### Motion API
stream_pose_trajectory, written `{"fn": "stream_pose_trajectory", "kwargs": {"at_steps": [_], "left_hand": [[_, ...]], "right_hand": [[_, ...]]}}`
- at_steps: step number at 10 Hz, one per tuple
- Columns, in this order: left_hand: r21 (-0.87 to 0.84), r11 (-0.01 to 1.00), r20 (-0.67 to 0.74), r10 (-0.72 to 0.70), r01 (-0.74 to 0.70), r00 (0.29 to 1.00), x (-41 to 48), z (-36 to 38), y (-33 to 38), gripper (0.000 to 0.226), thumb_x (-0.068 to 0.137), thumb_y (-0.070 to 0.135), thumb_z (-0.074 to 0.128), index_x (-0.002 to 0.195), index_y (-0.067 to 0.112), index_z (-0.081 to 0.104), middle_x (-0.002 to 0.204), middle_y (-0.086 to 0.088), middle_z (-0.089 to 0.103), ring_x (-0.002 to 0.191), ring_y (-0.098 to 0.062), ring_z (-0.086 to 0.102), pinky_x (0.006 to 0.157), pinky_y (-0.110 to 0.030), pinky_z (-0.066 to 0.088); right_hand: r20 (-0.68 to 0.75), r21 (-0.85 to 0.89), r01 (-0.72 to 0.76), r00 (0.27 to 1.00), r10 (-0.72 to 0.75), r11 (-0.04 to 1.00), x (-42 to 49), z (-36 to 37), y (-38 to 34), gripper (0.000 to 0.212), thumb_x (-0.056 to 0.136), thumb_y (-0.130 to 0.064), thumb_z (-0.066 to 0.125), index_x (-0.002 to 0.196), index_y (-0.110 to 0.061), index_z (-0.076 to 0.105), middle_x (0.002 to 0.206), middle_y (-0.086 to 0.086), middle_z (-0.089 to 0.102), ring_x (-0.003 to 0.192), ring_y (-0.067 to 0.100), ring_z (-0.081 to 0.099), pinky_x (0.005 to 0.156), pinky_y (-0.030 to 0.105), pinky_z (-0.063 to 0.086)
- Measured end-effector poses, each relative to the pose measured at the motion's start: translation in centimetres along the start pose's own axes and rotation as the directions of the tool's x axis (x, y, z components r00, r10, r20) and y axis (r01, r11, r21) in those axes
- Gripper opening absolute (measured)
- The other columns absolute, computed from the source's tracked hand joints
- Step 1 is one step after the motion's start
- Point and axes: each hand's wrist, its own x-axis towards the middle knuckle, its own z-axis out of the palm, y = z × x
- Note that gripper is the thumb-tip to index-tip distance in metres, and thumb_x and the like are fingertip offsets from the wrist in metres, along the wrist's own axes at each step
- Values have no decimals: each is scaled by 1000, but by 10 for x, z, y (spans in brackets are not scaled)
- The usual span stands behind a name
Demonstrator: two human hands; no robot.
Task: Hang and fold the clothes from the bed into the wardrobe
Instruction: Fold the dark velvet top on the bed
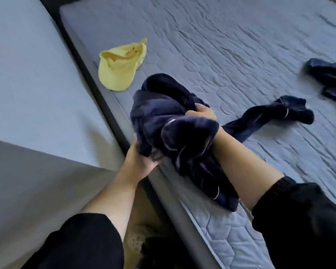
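Both hands, left [142, 158], right [202, 111], gripping navy garment [163, 117] over bed [241, 45]

Item count:

- One bed [221, 45], across the upper and right frame.
- One yellow garment [118, 70], upper left of centre.
- Two navy garments for certain: one bundle [163, 117] at centre and one heap [330, 74] at the right edge.
- One navy strip [279, 111], right of centre. It appears joined to the bundle, and whether it is a third garment cannot be told.
- Two hands: left hand [142, 158] and right hand [202, 111], both at centre.
- Two black sleeves: left sleeve [81, 243] at lower left and right sleeve [303, 220] at lower right.
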Motion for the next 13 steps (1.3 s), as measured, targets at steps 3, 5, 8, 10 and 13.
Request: {"fn": "stream_pose_trajectory", "kwargs": {"at_steps": [3,5,8,10,13], "left_hand": [[17,1000,-64,26,-25,998,54,-38,-54,41,95,40,53,131,21,55,116,-2,68,103,-21,65,80,-35,52],[219,970,-52,123,-109,991,96,-41,-85,42,94,36,51,125,8,58,107,-2,69,100,-18,64,95,-36,49],[416,824,-98,463,-386,881,86,-25,-108,41,94,28,56,131,11,53,121,-1,61,102,-13,55,87,-23,39],[383,761,-198,622,-524,758,13,22,-156,42,102,33,33,142,25,40,138,2,48,124,-16,44,94,-25,32],[26,717,-237,681,-697,693,-124,79,-128,47,95,53,41,122,21,60,110,-5,70,101,-21,66,79,-31,54]], "right_hand": [[-126,-800,-206,976,179,564,51,0,174,128,50,-75,70,149,-37,-1,157,7,14,143,30,16,112,59,20],[30,-908,26,1000,4,418,95,-7,206,92,69,-53,70,146,-28,26,142,9,43,130,34,35,109,42,26],[215,-866,244,970,-116,437,104,-9,198,13,82,-28,59,89,-18,61,94,7,63,100,29,60,82,32,46],[250,-455,173,966,-61,873,37,-50,145,16,77,-10,67,93,-9,68,75,6,68,67,21,64,67,28,54],[553,-152,279,819,-153,948,-96,-103,31,8,81,-14,59,74,-10,63,63,4,64,55,15,62,56,23,51]]}}
